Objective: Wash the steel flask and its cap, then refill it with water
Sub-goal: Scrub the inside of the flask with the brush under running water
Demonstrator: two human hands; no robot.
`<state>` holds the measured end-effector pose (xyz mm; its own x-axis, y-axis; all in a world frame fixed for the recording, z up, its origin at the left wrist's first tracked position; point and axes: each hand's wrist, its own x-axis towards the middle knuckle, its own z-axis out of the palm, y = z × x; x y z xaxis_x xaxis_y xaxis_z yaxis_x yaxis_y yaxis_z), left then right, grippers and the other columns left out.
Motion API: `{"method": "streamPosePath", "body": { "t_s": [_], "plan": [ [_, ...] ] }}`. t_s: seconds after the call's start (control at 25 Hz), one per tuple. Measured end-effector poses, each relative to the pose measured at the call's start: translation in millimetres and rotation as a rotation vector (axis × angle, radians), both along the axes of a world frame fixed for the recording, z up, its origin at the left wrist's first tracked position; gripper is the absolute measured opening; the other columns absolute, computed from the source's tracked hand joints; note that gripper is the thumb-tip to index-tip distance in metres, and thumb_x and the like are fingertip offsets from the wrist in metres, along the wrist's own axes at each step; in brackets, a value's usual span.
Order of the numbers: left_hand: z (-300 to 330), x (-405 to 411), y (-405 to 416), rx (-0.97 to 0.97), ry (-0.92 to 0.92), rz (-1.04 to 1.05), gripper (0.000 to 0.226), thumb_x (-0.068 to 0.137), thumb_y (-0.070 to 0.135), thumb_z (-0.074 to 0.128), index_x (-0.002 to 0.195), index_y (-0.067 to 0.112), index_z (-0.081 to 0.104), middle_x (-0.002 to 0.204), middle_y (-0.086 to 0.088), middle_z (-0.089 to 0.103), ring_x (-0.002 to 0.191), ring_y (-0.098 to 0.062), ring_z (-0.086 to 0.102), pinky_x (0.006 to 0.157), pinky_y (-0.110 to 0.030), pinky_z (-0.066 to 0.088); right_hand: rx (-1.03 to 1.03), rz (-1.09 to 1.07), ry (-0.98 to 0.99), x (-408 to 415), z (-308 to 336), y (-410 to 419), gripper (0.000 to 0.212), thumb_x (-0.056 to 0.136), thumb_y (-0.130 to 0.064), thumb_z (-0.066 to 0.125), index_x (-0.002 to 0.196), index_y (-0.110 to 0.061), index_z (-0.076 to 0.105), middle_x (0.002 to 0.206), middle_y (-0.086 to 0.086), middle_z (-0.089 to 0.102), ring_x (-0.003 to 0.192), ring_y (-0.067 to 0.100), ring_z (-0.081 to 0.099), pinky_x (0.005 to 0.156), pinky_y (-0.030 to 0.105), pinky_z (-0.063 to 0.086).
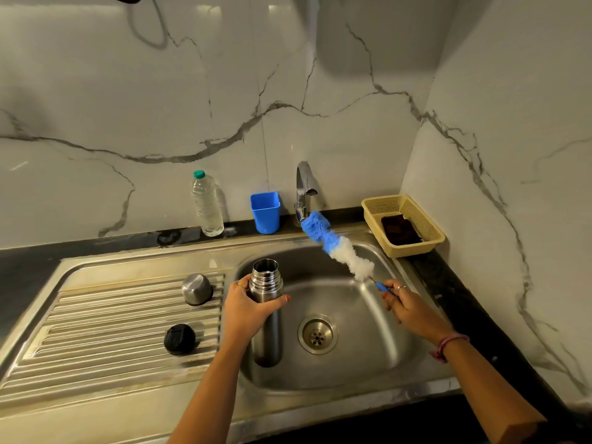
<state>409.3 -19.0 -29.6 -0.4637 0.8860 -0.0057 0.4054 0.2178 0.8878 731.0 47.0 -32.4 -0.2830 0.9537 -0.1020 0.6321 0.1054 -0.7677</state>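
The open steel flask (266,331) stands upright in the sink basin (346,363), and my left hand (246,304) grips it just below the neck. My right hand (405,304) pinches the thin blue handle of a bottle brush (336,246). The brush's blue and white bristle head points up and left, with its tip near the tap (303,190). On the ribbed drainboard (96,341) to the left lie the steel cup cap (197,289), upside down, and the black stopper (179,339).
A clear plastic water bottle (207,205) with a green cap and a blue plastic cup (265,212) stand on the back ledge. A beige basket (416,248) holding a dark scrub pad sits at the right corner. The drain (317,334) is near the flask. No water runs from the tap.
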Motion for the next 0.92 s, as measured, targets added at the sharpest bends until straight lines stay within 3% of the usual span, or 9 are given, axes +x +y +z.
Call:
{"method": "streamPosePath", "body": {
  "t_s": [0.16,0.36,0.48,0.56,0.64,0.8,0.92],
  "plan": [
    [-1.1,9.0,27.9,-0.004,0.002,-0.045,0.081,0.055,0.039,0.093,0.125,0.023,0.055,0.118,0.002,0.060,0.106,-0.013,0.057,0.093,-0.033,0.048,0.052,-0.075,0.022,3.0,-6.4,10.6,0.015,0.097,-0.014,0.048,0.112,-0.019,0.050,0.082,0.001,0.063,0.070,0.011,0.058,0.065,0.021,0.044],
    [5.4,21.9,71.2,0.008,0.027,-0.157,0.101,0.057,0.029,0.094,0.142,0.021,0.040,0.129,0.001,0.057,0.118,-0.017,0.054,0.102,-0.035,0.045,0.128,-0.201,0.074,-0.3,-9.1,12.3,0.008,0.094,-0.032,0.054,0.099,-0.027,0.058,0.064,0.000,0.060,0.055,0.011,0.054,0.050,0.017,0.040],
    [4.7,28.0,100.5,0.004,0.032,-0.232,0.114,0.056,0.028,0.094,0.150,0.024,0.029,0.133,0.003,0.057,0.121,-0.014,0.054,0.106,-0.038,0.044,0.117,-0.205,0.123,-4.3,-15.8,21.5,0.015,0.095,-0.034,0.050,0.103,-0.028,0.062,0.080,-0.001,0.067,0.075,0.012,0.062,0.061,0.014,0.043],
    [5.2,32.2,117.1,-0.001,0.042,-0.267,0.115,0.057,0.025,0.094,0.151,0.023,0.027,0.131,0.006,0.057,0.117,-0.009,0.053,0.104,-0.031,0.043,0.092,-0.202,0.168,-5.7,-22.9,30.0,0.021,0.096,-0.030,0.050,0.113,-0.023,0.060,0.098,-0.005,0.066,0.096,0.010,0.061,0.073,0.010,0.042],
    [5.6,35.0,135.6,-0.013,0.062,-0.308,0.116,0.057,0.023,0.093,0.151,0.024,0.026,0.131,0.005,0.056,0.117,-0.010,0.053,0.102,-0.030,0.044,0.063,-0.206,0.145,-8.3,-26.2,38.2,0.019,0.097,-0.025,0.048,0.114,-0.021,0.056,0.102,-0.003,0.063,0.099,0.013,0.059,0.074,0.010,0.040],
    [0.1,35.3,172.7,-0.060,0.120,-0.372,0.124,0.051,0.031,0.093,0.152,0.025,0.022,0.136,0.001,0.054,0.123,-0.018,0.053,0.105,-0.042,0.046,-0.026,-0.299,0.093,-14.0,-31.1,53.0,0.029,0.099,-0.027,0.044,0.121,-0.011,0.057,0.105,0.002,0.060,0.096,0.014,0.053,0.082,0.024,0.038],
    [-2.7,38.2,192.1,-0.109,0.174,-0.413,0.130,0.048,0.035,0.092,0.154,0.028,0.017,0.137,-0.002,0.053,0.125,-0.021,0.052,0.106,-0.043,0.046,-0.052,-0.343,0.070,-12.9,-40.7,62.2,0.034,0.100,-0.030,0.043,0.118,-0.009,0.062,0.105,0.009,0.066,0.097,0.022,0.060,0.083,0.031,0.045]
  ]
}}
